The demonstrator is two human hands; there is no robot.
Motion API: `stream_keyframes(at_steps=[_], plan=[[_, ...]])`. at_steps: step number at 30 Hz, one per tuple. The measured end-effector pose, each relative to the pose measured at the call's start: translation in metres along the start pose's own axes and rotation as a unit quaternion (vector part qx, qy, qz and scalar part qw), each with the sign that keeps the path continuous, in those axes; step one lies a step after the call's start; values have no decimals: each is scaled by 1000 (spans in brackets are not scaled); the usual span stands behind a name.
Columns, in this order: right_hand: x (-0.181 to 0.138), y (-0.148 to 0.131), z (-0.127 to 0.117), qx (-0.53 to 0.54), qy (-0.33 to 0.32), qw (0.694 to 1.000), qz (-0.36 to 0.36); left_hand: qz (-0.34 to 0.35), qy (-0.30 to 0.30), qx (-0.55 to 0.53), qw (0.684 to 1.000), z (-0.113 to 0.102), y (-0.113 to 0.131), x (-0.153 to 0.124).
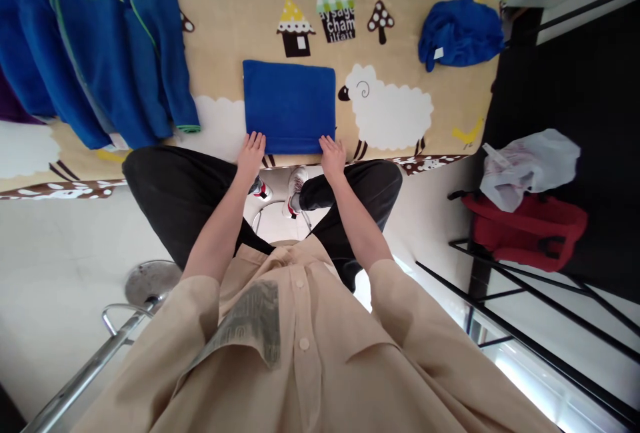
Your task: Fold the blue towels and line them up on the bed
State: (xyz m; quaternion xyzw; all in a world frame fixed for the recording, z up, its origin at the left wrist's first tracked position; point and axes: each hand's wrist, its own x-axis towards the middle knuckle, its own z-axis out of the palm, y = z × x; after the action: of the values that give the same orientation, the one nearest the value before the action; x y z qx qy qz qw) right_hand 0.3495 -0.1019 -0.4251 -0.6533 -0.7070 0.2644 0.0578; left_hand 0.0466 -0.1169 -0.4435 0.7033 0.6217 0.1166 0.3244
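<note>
A blue towel [290, 103], folded into a flat rectangle, lies at the table's near edge in front of me. A narrow turned-over strip runs along its near side. At the near left corner my left hand [251, 151] has its fingers over this strip. My right hand [333, 153] grips the near right corner in the same way. Both thumbs are hard to make out. The towel's middle and far edge rest flat on the cloth.
Several blue rolled or folded towels [110, 66] lie at the left on the patterned tablecloth [215, 53]. A crumpled blue cloth [463, 33] with a white tag is at the right. Beyond the table's right edge are a plastic bag [533, 166] and a red bag [530, 230].
</note>
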Motion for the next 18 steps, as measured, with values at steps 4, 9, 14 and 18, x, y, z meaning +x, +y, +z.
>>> stream_keyframes(at_steps=[4, 9, 14, 18], plan=[[8, 3, -8, 3, -8, 1000, -12, 6, -15, 22, 1000, -6, -4, 4], [0, 0, -19, -7, -26, 999, -22, 20, -30, 67, 997, -13, 4, -10], [-15, 9, -25, 25, -68, 996, -48, -19, -46, 82, 995, -15, 9, -29], [-18, 25, -25, 101, -49, 993, -31, -60, -23, -4, 998, -22, 0, -33]])
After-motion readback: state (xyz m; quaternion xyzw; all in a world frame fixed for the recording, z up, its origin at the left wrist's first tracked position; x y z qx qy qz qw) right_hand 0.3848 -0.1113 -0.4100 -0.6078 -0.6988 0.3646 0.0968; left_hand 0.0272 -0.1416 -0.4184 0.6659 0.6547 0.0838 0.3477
